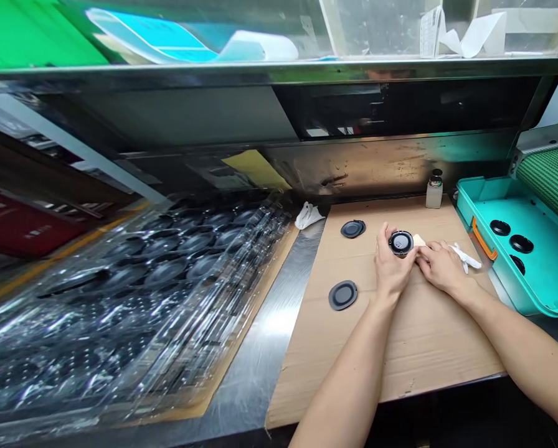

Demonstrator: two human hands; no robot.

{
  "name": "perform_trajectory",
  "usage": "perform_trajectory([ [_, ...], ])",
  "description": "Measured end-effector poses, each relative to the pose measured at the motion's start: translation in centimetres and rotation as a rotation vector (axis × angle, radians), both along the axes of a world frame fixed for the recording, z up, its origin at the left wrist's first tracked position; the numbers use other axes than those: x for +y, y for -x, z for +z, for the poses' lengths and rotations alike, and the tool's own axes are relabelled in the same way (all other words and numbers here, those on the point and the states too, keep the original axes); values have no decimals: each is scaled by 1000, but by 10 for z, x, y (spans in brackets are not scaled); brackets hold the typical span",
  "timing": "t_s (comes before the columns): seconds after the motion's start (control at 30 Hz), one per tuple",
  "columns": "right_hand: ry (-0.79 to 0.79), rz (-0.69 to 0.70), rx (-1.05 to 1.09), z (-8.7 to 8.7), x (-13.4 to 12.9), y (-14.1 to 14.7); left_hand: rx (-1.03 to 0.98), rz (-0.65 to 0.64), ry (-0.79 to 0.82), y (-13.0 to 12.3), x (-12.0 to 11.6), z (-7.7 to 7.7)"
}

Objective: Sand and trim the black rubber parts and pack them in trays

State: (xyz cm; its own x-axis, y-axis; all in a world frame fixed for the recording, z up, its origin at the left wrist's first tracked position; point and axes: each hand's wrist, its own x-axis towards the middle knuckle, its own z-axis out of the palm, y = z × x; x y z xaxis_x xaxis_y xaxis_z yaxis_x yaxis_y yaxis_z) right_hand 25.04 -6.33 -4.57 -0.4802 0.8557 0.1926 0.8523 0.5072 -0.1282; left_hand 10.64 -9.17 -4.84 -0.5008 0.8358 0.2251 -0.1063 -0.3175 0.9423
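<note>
"Starting with the disc (401,243): where does it lie relative to the grip?"

"Between the thumb and fingers of the left hand (391,269), face up and tilted, above the cardboard (414,354)."

"State of each grip?"

"Left: closed around the disc's rim, face exposed. Right hand (440,264): fingers bent together, pinching a pale pad (418,240) at the disc's right edge."

"Quantities?"

"Disc in hand: one. Pad: one. Covers: one near (343,295), on the cardboard; one farther spot (352,229), where single or stacked cannot be told. Black parts in the teal bin (552,264): three. Bottle (434,191): one. White cloths (466,257): two. Pieces in the clear trays (185,311): many, overlapping, uncountable."
</note>
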Motion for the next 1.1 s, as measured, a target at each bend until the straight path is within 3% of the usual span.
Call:
perform_trajectory([
  [0.2, 9, 0, 2, -1, 0, 0, 5, 15, 45, 7, 3, -1],
  [0.27, 1, 1, 5, -1, 1, 0, 116, 22, 141, 14, 7, -7],
  [0.43, -6, 9, 13, 0, 0, -1, 569, 190, 352, 29, 11, -19],
  [0.5, -3, 10, 13, 0, 1, -2, 649, 140, 368, 32, 8, -19],
  [0.67, -2, 13, 37, -5, 4, -2, 668, -151, 295, 33, -9, -16],
  [0.8, 16, 12, 58, -7, 5, -2, 669, -198, 278, 39, -10, -14],
  [0.87, 24, 8, 63, -7, 3, -1, 673, -157, 269, 57, 1, -9],
  [0.97, 36, 12, 68, -7, 2, 0, 740, 17, 320, 100, 28, 3],
  [1.03, 56, 21, 76, -6, 1, 0, 903, 89, 451, 130, 50, 11],
  [1.1, 78, 27, 91, -5, 2, 1, 1069, 69, 603, 152, 71, 16],
])
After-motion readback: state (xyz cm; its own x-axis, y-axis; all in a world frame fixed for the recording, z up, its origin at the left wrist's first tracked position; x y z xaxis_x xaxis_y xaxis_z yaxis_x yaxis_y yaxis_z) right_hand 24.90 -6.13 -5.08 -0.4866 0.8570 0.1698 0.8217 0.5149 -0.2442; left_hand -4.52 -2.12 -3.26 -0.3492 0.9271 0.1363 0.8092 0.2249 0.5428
